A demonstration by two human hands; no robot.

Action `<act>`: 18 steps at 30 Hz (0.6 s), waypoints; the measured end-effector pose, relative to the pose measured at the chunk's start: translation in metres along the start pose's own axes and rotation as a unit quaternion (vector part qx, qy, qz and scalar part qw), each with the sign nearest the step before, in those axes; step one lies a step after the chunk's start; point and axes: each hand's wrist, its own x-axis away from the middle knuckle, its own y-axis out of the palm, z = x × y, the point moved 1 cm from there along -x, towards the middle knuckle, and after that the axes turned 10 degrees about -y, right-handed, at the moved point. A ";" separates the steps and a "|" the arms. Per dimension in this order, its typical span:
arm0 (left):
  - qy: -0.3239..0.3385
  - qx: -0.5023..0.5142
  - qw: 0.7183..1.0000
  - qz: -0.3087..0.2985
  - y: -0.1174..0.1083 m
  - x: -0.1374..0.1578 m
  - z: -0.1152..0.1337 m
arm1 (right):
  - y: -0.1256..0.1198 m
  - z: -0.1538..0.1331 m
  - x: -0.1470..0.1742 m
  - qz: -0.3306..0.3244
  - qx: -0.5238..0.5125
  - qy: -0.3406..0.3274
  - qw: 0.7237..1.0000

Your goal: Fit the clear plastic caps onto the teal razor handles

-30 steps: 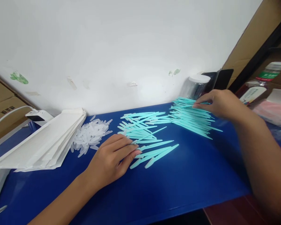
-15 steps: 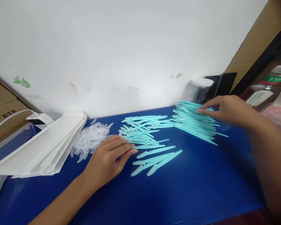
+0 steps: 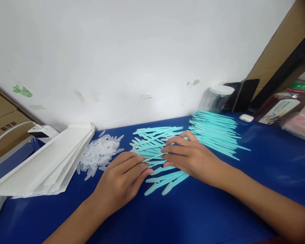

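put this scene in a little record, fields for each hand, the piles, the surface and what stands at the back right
left hand: pinching a turquoise stick
right hand: at the stick's other end, grip unclear
centre: loose turquoise sticks
right: dense turquoise pile
left: translucent pieces, beside a white paper-like stack
surface: blue tabletop
back right: white-lidded jar, bottle

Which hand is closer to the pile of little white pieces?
Left. The left hand is beside the white pieces, on their right; the right hand is farther right, over turquoise sticks.
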 end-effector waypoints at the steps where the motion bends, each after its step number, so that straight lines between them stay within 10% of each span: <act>1: 0.000 -0.001 1.000 -0.002 0.000 0.000 0.000 | 0.001 0.001 0.000 -0.004 0.001 0.000 1.000; 18: 0.003 -0.050 0.997 -0.065 -0.006 -0.003 -0.007 | -0.016 0.017 0.008 -0.026 -0.129 0.084 0.988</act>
